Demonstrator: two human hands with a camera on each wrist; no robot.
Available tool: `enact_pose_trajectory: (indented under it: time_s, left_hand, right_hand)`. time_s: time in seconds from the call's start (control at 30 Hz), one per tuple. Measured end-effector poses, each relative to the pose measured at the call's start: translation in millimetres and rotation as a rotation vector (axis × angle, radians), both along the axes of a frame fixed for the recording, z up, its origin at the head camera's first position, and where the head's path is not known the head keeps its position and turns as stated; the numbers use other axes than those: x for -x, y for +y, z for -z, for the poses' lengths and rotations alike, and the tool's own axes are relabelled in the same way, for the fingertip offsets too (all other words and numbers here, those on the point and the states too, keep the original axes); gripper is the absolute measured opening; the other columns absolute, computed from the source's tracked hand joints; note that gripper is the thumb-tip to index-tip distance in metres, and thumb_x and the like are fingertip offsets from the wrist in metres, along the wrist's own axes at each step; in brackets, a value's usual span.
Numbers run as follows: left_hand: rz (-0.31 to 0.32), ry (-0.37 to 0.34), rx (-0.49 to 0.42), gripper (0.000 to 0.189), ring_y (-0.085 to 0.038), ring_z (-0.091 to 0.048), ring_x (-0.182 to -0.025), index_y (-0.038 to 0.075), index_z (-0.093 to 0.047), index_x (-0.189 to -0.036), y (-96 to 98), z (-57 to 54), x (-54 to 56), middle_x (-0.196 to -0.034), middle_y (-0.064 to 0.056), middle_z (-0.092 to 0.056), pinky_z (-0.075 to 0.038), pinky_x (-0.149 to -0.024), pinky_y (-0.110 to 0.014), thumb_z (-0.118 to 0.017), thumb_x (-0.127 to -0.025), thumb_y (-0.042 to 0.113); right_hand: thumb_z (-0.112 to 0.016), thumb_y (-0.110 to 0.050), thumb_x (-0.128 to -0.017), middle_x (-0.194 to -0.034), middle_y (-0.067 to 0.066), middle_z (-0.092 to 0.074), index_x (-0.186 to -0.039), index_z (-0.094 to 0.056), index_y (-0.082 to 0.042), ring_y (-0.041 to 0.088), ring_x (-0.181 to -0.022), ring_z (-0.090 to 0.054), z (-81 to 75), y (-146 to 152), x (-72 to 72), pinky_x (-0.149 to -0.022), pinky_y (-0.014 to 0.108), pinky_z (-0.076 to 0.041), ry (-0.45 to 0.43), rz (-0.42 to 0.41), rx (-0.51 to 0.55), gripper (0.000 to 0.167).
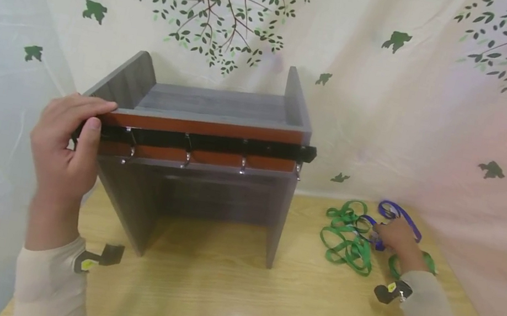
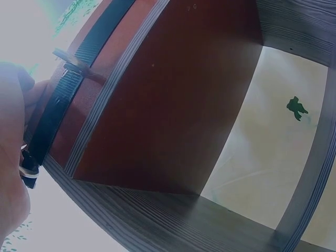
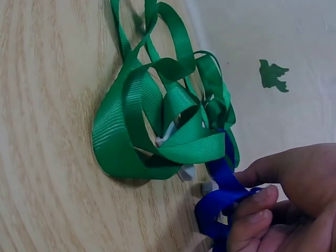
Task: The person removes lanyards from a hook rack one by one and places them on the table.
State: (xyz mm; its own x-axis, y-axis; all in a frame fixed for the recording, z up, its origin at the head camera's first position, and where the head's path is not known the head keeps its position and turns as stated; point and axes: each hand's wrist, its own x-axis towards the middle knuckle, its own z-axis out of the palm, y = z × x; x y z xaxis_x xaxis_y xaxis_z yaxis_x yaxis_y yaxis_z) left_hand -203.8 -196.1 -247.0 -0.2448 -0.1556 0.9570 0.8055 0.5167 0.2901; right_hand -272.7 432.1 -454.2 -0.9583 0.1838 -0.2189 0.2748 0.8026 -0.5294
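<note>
My left hand (image 1: 66,149) grips the left end of a grey wooden shelf unit (image 1: 222,102), thumb over the black rail (image 1: 215,144) along its reddish-brown front strip. Several silver hooks (image 1: 187,157) hang from that rail. In the left wrist view, part of the hand (image 2: 13,157) shows beside the rail (image 2: 68,84). Right of the shelf, my right hand (image 1: 398,238) pinches a blue lanyard (image 3: 215,205) between thumb and fingers. Tangled green lanyards (image 1: 349,249) lie next to it on the table, and small pale pieces show among their loops in the right wrist view.
The shelf stands on a light wooden table (image 1: 190,293), its open underside facing me. A pale curtain (image 1: 356,86) printed with branches and leaves hangs close behind and at the sides. Another green strap (image 1: 428,262) lies by my right wrist.
</note>
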Motion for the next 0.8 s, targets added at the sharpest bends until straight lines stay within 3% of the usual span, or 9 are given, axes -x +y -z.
enact_pose_trajectory:
  time_s: [0.17,0.27,0.4,0.53,0.63,0.67,0.73,0.77,0.8]
  left_hand:
    - [0.001,0.0,-0.001,0.036,-0.001,-0.065,-0.105,-0.003,-0.082,-0.101,0.2,-0.1,0.6,-0.101,-0.016,-0.081,-0.042,-0.099,-0.022,-0.057,-0.098,0.023]
    - [0.003,0.0,-0.006,0.036,-0.002,-0.066,-0.106,-0.004,-0.082,-0.101,0.0,0.0,0.6,-0.102,-0.014,-0.081,-0.043,-0.1,-0.023,-0.058,-0.098,0.023]
    - [0.001,-0.005,-0.009,0.037,-0.002,-0.065,-0.107,-0.004,-0.082,-0.101,-0.6,0.0,0.7,-0.102,-0.011,-0.081,-0.044,-0.102,-0.023,-0.058,-0.097,0.024]
    - [0.002,-0.002,-0.013,0.037,-0.003,-0.066,-0.106,-0.004,-0.082,-0.1,0.0,0.1,1.2,-0.102,-0.01,-0.082,-0.044,-0.102,-0.024,-0.058,-0.098,0.024]
    - [0.002,-0.002,-0.016,0.037,-0.003,-0.065,-0.106,-0.004,-0.082,-0.1,1.2,0.7,1.8,-0.101,-0.011,-0.082,-0.044,-0.1,-0.023,-0.058,-0.097,0.024]
    - [0.002,-0.004,-0.016,0.037,-0.002,-0.065,-0.105,-0.004,-0.082,-0.1,1.1,0.8,1.7,-0.101,-0.011,-0.081,-0.043,-0.1,-0.022,-0.058,-0.097,0.024]
    - [0.002,-0.005,-0.015,0.037,-0.003,-0.065,-0.105,-0.004,-0.082,-0.1,1.0,0.9,1.8,-0.101,-0.012,-0.081,-0.043,-0.1,-0.023,-0.057,-0.097,0.023]
    - [0.002,-0.005,-0.015,0.037,-0.003,-0.065,-0.106,-0.004,-0.082,-0.1,0.9,0.8,1.8,-0.101,-0.012,-0.081,-0.043,-0.101,-0.023,-0.057,-0.097,0.023]
    - [0.001,-0.005,-0.015,0.036,-0.003,-0.065,-0.106,-0.004,-0.082,-0.101,0.5,0.5,1.7,-0.102,-0.013,-0.081,-0.044,-0.101,-0.024,-0.057,-0.097,0.023]
  right_hand:
    - [-0.054,-0.018,-0.096,-0.049,-0.006,-0.054,-0.075,-0.063,-0.002,0.007,-0.044,-0.052,-2.8,0,-4.9,-0.049,0.022,-0.047,-0.058,0.015,0.165,0.028]
    - [-0.05,-0.017,-0.099,-0.055,-0.004,-0.055,-0.105,-0.062,0.014,0.009,-0.049,-0.057,-6.3,-1,-11.4,-0.051,0.023,-0.049,-0.064,0.002,0.236,0.033]
    - [-0.043,-0.015,-0.103,-0.06,-0.002,-0.056,-0.134,-0.048,0.021,0.01,-0.055,-0.063,-9.2,0,-17.5,-0.053,0.025,-0.052,-0.065,-0.036,0.269,0.048]
    - [-0.037,-0.014,-0.105,-0.064,0.001,-0.061,-0.106,-0.059,0.014,0.012,-0.056,-0.068,-14.8,-1,-21.8,-0.053,0.026,-0.052,-0.069,-0.048,0.282,0.035]
    - [-0.04,-0.007,-0.102,-0.066,0.003,-0.064,-0.118,-0.063,0.013,0.012,-0.055,-0.067,-17.7,1,-24.5,-0.051,0.025,-0.049,-0.073,-0.09,0.255,0.035]
    - [-0.041,-0.006,-0.101,-0.067,0.004,-0.065,-0.129,-0.06,0.016,0.013,-0.054,-0.067,-18.9,1,-25.7,-0.05,0.025,-0.048,-0.072,-0.114,0.244,0.04]
    - [-0.044,-0.002,-0.1,-0.066,0.005,-0.067,-0.15,-0.039,0.02,0.013,-0.052,-0.066,-19.8,1,-27.6,-0.049,0.025,-0.046,-0.077,-0.174,0.215,0.055]
    - [-0.045,-0.001,-0.1,-0.066,0.005,-0.067,-0.154,-0.029,0.021,0.013,-0.051,-0.065,-20.8,1,-28.8,-0.048,0.025,-0.045,-0.077,-0.204,0.203,0.061]
    - [-0.044,-0.002,-0.103,-0.065,0.006,-0.066,-0.155,-0.028,0.02,0.014,-0.051,-0.065,-22.4,-1,-30.1,-0.048,0.025,-0.044,-0.08,-0.227,0.198,0.059]
